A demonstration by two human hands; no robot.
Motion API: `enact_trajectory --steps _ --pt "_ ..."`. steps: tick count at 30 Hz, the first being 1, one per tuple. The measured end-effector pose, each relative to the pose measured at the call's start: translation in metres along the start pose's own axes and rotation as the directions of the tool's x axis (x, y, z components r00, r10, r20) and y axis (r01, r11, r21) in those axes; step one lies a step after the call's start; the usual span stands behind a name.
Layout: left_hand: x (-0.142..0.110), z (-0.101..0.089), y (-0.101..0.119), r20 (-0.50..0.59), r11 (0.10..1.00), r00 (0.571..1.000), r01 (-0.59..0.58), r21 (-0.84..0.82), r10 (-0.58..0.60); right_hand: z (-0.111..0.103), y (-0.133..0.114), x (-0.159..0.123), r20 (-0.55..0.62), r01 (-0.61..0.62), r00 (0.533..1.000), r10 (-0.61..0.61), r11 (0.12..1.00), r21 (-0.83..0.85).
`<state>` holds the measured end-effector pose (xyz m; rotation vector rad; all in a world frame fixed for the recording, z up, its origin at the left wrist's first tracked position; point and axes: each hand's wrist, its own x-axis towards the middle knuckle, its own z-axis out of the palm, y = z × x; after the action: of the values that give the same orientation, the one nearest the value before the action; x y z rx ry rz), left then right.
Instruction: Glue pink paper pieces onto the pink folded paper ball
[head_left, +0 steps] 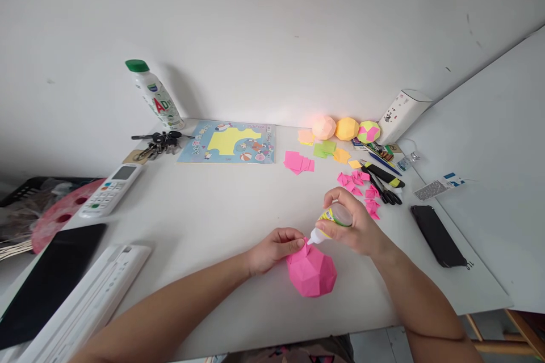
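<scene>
Near the front of the table is a faceted pink paper ball [313, 275]. My left hand [276, 249] pinches a pink flap at its upper left, thumb and fingers closed on the paper. A clear glue bottle [340, 214] with a white nozzle and yellow label is gripped in my right hand [355, 227]. It tilts down to the left, its tip at the flap beside my left thumb. Whether glue is flowing I cannot tell. Folded pink paper pieces [351, 182] lie beyond my right hand, and a stack of pink paper squares [298, 162] lies farther back.
Three finished paper balls [346, 129] sit along the wall beside a white box [402, 116]. A box cutter [384, 174], scissors [385, 193] and black pouch [438, 236] lie right. Left are a bottle [157, 99], keys [159, 143], a remote [111, 190] and a tablet [51, 278].
</scene>
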<state>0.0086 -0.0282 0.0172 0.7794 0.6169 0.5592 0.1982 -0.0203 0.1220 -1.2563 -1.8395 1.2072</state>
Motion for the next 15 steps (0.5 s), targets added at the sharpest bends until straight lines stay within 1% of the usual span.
enact_trajectory --steps 6,12,15 --pt "0.0003 0.0004 0.0004 0.001 1.0 1.0 -0.003 -0.003 0.003 0.0015 0.0007 0.0 -0.016 0.003 1.0 -0.003 1.0 0.028" --pt "0.0008 -0.0015 -0.0028 0.0 1.0 1.0 -0.012 0.002 0.012 0.0021 -0.0005 -0.0005 0.023 -0.026 0.999 0.024 0.998 0.055" --pt "0.0005 -0.0013 -0.0023 0.005 1.0 1.0 -0.015 -0.006 0.015 0.0021 -0.0014 -0.0006 0.001 -0.025 1.0 0.025 0.998 0.063"
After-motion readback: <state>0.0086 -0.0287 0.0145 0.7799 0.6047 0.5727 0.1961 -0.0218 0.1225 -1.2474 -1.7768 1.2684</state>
